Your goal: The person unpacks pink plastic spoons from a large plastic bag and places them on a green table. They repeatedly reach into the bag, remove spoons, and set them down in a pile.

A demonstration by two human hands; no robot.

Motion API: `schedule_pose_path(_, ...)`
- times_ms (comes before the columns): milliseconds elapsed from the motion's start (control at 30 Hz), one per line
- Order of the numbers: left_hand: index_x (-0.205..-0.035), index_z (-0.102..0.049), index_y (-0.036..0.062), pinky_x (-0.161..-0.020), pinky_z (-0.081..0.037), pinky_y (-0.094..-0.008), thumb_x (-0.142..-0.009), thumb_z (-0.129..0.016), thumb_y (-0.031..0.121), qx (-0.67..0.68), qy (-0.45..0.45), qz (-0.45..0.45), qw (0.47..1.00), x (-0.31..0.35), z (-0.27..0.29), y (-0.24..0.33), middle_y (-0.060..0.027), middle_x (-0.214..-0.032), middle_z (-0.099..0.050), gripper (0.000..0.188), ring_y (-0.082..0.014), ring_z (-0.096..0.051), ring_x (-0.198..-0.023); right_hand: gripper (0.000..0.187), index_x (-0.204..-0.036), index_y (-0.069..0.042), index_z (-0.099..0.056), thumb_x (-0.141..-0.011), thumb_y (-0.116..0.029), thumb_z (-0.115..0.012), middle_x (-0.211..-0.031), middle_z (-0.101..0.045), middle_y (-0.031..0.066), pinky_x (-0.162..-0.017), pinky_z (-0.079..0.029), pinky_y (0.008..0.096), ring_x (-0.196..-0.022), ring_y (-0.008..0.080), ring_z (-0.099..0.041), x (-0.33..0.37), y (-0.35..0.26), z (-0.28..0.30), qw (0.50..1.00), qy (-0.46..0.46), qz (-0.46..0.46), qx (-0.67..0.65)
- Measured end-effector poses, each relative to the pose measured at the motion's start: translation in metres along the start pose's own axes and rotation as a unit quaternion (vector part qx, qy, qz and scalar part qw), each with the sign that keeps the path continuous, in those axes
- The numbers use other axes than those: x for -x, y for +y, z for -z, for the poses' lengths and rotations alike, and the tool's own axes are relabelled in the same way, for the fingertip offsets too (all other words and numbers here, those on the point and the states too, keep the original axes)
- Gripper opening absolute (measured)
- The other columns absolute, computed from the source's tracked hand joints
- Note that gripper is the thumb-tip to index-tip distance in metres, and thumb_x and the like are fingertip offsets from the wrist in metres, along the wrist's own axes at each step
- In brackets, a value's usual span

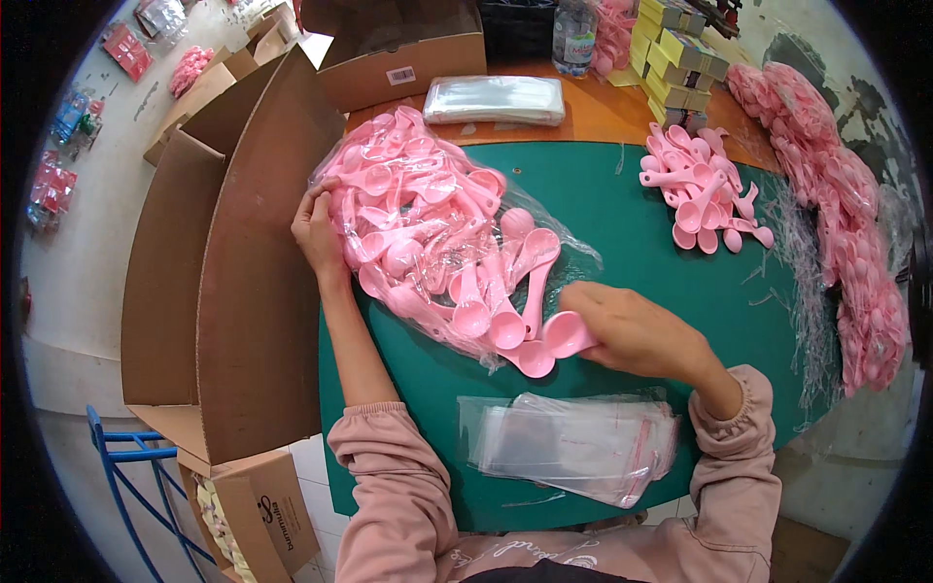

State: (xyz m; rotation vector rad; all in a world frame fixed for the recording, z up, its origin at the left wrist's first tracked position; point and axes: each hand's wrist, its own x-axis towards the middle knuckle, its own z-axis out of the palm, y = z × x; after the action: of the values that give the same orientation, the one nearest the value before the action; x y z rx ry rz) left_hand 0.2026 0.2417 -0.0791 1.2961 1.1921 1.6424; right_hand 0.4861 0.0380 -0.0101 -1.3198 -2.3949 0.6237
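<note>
A large clear plastic bag [389, 209] full of pink plastic scoop spoons lies on the green table, its mouth toward my right side. My left hand [319, 233] grips the bag's left edge, fingers curled on the film. Several spoons spill from the mouth, among them a scoop [535, 359] lying on the tabletop. Close by, my right hand [637, 332] is closed round the handle of a pink spoon [566, 334], whose bowl points left. The fingertips of that hand are mostly hidden. Nearer to me lies a stack of clear plastic sleeves [573, 442].
A loose pile of pink spoons [695, 189] sits at the far right. Bagged spoons [855, 233] hang along the right edge. Behind are a bundle of clear film [494, 101], a water bottle [574, 39] and yellow boxes [680, 63]. Tall cardboard [262, 262] borders the left.
</note>
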Motion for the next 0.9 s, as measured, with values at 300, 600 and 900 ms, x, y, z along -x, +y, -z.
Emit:
schedule_pose_path(300, -0.087, -0.062, -0.0033, -0.086, -0.038, -0.0258, -0.079, -0.043, 0.006, 0.012, -0.002, 0.004, 1.0, -0.002, 0.0, -0.003, -0.0102, -0.095, -0.061, 0.022, -0.0165, -0.055, -0.091, 0.026, -0.087, -0.005, -0.051, -0.062, -0.001, -0.059, -0.087, -0.051, 0.0069, -0.061, -0.045, 0.03, -0.078, 0.0209, -0.053, -0.02, 0.016, -0.031, 0.978, 0.053, 0.04, 0.199)
schedule_pose_path(600, -0.083, -0.064, -0.0015, -0.079, -0.039, -0.0223, -0.079, -0.046, 0.005, 0.033, 0.008, -0.007, 0.999, -0.004, 0.0, -0.007, -0.0046, -0.085, -0.062, 0.02, -0.0117, -0.055, -0.083, 0.025, -0.095, -0.004, -0.053, -0.072, -0.007, -0.059, -0.084, -0.057, 0.0098, -0.071, -0.042, 0.0312, -0.088, 0.0233, -0.053, -0.004, 0.013, 0.046, 0.951, -0.061, -0.093, -0.29)
schedule_pose_path(900, -0.083, -0.064, -0.0005, -0.08, -0.04, -0.0234, -0.079, -0.046, 0.005, 0.012, 0.014, -0.014, 1.0, 0.0, -0.011, -0.004, -0.0043, -0.084, -0.062, 0.02, -0.0119, -0.055, -0.084, 0.037, -0.106, -0.001, -0.048, -0.071, -0.007, -0.059, -0.086, -0.053, 0.0141, -0.076, -0.039, 0.0386, -0.085, 0.0289, -0.05, 0.019, 0.094, 0.08, 0.841, 0.293, -0.152, 0.427)
